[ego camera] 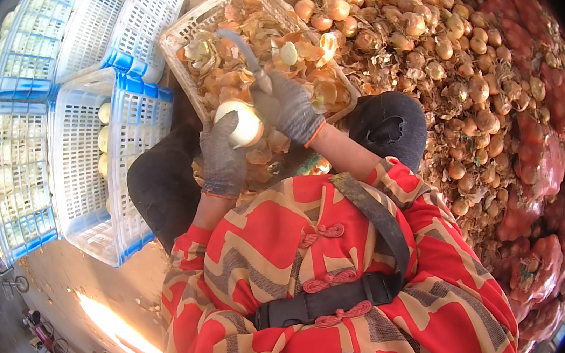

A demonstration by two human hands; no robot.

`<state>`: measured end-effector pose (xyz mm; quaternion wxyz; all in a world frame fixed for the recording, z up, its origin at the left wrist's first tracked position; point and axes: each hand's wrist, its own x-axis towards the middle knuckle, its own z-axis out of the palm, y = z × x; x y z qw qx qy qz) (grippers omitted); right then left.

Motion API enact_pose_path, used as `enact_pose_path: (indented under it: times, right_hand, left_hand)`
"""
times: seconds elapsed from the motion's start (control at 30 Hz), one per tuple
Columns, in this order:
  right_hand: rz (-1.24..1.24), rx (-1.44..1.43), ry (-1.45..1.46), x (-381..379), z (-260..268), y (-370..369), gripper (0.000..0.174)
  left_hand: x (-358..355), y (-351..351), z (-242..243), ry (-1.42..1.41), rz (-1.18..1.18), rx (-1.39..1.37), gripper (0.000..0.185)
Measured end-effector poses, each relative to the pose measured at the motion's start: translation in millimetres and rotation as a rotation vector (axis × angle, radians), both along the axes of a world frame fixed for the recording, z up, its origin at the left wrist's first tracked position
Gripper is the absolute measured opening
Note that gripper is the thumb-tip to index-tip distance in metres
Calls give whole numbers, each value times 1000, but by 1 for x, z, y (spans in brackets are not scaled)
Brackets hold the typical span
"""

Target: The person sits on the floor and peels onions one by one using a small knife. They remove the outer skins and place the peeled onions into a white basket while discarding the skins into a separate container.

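A peeled white onion [244, 124] rests in my left hand [222, 154], which wears a grey knitted glove and has its thumb over the onion's side. In a matching glove, my right hand [285, 104] grips the handle of a knife with a curved blade [241, 46]; the blade points away from me over the skins. Both hands are above a dirty pale plastic crate [178, 67] between my knees. Papery onion skins [233, 79] and cut pieces fill the crate.
A large heap of unpeeled onions [412, 23] spreads at the right, with red mesh sacks [529, 157] of onions beyond it. At the left stand white and blue plastic crates [82, 164], several holding peeled onions. Bright sunlight falls on the floor at lower left.
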<state>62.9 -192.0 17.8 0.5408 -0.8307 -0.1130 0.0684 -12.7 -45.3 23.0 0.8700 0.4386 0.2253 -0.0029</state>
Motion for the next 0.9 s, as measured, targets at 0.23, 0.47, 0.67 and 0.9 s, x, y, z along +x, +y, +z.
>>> enact_pose_path:
  times: [0.23,0.47,0.67,0.9]
  right_hand:
    - [-46,189,-175,-18,13,-21,33]
    - [235,-314,-322,-36,7,-14,27]
    - [288,-389,-361,-29,6,-10,26]
    - [309,-403,-345,-27,11,-8,26]
  left_hand:
    - [6,14,7,-89,18,-99,45]
    - [10,15,10,-175,36,-117,41]
    - [11,8,10,-219,81,-31,40]
    - [13,11,5,-266,50,-2,41]
